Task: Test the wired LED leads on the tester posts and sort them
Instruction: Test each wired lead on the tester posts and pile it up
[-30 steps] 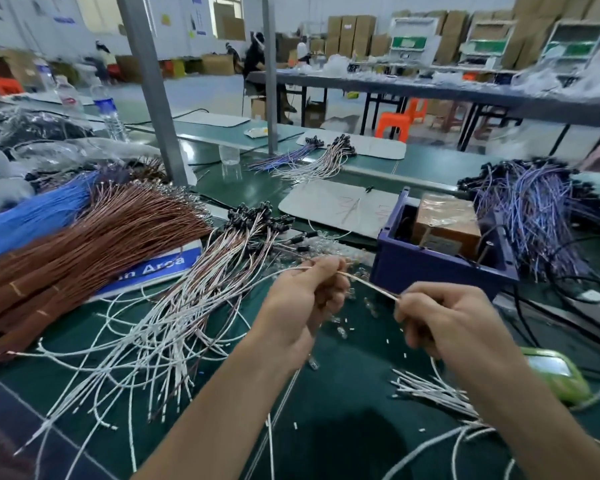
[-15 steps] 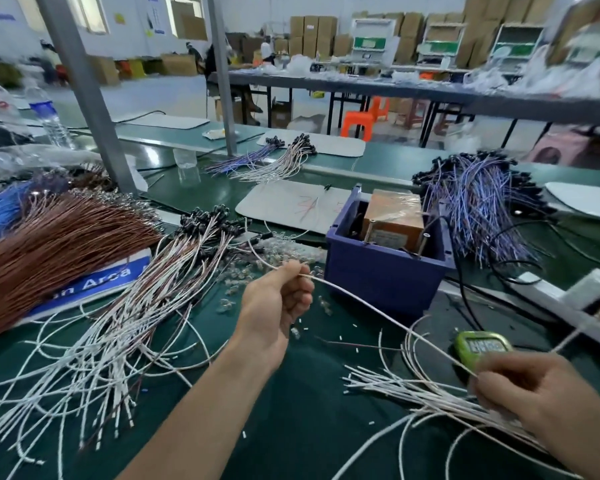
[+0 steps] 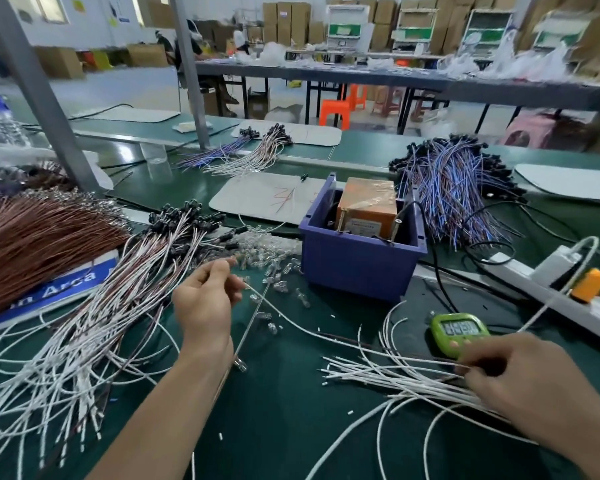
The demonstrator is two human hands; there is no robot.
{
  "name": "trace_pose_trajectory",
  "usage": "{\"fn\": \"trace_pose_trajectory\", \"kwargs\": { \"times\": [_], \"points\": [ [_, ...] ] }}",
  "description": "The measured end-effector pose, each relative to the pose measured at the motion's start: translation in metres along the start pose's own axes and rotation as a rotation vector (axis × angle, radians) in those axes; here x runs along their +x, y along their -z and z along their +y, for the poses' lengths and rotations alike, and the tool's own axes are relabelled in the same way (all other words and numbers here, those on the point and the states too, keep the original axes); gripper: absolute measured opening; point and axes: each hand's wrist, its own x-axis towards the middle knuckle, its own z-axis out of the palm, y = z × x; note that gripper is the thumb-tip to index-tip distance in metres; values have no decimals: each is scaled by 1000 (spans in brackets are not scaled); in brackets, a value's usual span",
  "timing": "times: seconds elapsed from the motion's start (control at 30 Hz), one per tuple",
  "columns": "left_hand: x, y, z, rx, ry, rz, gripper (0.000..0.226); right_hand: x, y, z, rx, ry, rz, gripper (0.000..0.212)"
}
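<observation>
My left hand (image 3: 204, 301) is raised above the green mat, fingers curled, pinching one end of a long white lead (image 3: 302, 325). That lead sags across the mat to my right hand (image 3: 520, 386), which pinches its other end over a flat bundle of white leads (image 3: 388, 375). A thin lead with a clear LED (image 3: 240, 367) hangs by my left wrist. The tester is a purple bin (image 3: 357, 268) holding an orange box (image 3: 368, 206) with metal posts sticking up, apart from both hands. A big pile of white-and-brown leads (image 3: 118, 306) with black caps lies to the left.
Loose clear LEDs (image 3: 274, 263) are scattered in front of the bin. A green digital counter (image 3: 459, 332) sits by my right hand. A brown wire bundle (image 3: 39, 240) lies far left, a blue-purple lead pile (image 3: 454, 192) behind the bin, and a white power strip (image 3: 548, 282) at right.
My right hand moved away from my left, right and down to the white bundle, drawing the white lead out long. My left hand stayed near the LED pile.
</observation>
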Motion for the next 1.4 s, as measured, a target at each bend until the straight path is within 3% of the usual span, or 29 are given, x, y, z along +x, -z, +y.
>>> {"fn": "trace_pose_trajectory", "kwargs": {
  "times": [0.17,0.3,0.47,0.7,0.77,0.87,1.03,1.17,1.23,1.4],
  "points": [
    [-7,-6,-8,151,-57,-121,24,4,-5,-1,-98,-49,129,36],
    [-13,-7,-5,107,-76,-266,36,-1,-14,-27,-7,101,254,38],
    [-18,-4,-1,30,-77,-410,31,8,-50,-78,108,305,119,28],
    [-25,-4,7,-54,18,-685,18,39,-96,-135,271,488,-91,64],
    [-26,-1,13,-142,99,-839,15,43,-99,-141,300,555,-90,51],
    [-22,5,20,-340,247,-995,16,46,-93,-141,339,563,-43,12],
    [-22,0,13,-253,240,-845,36,40,-66,-126,448,578,4,14],
    [-30,-5,10,-56,109,-805,19,34,-55,-115,480,541,36,17],
    [-35,-6,10,47,11,-777,21,34,-51,-108,449,502,47,12],
    [-46,-10,8,154,-107,-751,7,35,-47,-90,379,439,5,10]
  ]
}}
